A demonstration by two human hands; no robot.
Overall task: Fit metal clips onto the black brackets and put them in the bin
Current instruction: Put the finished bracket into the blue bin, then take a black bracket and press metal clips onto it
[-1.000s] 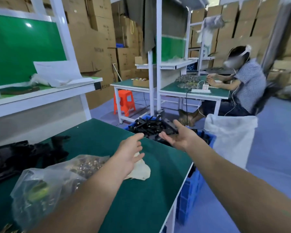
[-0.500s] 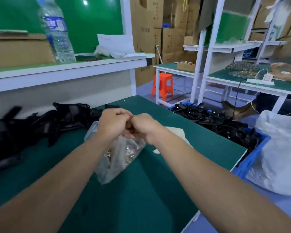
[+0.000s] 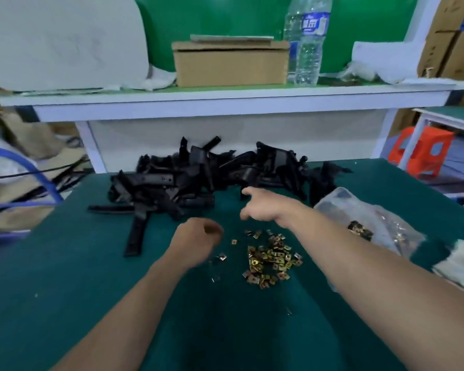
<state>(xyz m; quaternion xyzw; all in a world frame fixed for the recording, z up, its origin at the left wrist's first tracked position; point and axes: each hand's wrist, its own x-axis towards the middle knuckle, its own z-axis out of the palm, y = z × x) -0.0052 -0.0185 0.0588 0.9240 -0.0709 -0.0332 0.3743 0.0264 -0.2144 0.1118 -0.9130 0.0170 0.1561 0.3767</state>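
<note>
L hand [image 3: 198, 236] reaches in from lower left, forearm angled up toward centre, wrist bent, back of hand to cam. Its grip is curled tight into a fist just above the green tabletop [image 3: 65, 277]; blur hides the inside, so can't tell if it holds anything. R hand [image 3: 263, 207] comes in from lower right on a long straight forearm, palm down. Its index finger points at the pile of black brackets [image 3: 212, 175] and the tip is near the pile's front edge, contact unclear. The other fingers hang loosely bent, so the grip is slack w/ nothing seen in it. Brackets lie heaped at the back of the tabletop, under the white shelf [image 3: 225, 99]; one long bracket [image 3: 135, 234] lies apart, front-left of the pile, just left of L hand. The metal clips [image 3: 272, 259] sit in a loose gold heap between the two forearms, w/ a few strays near L wrist. A clear plastic bag [image 3: 373, 223] w/ more clips lies right of R forearm. On the shelf: cardboard box [image 3: 231, 64], water bottle [image 3: 307, 41].
</note>
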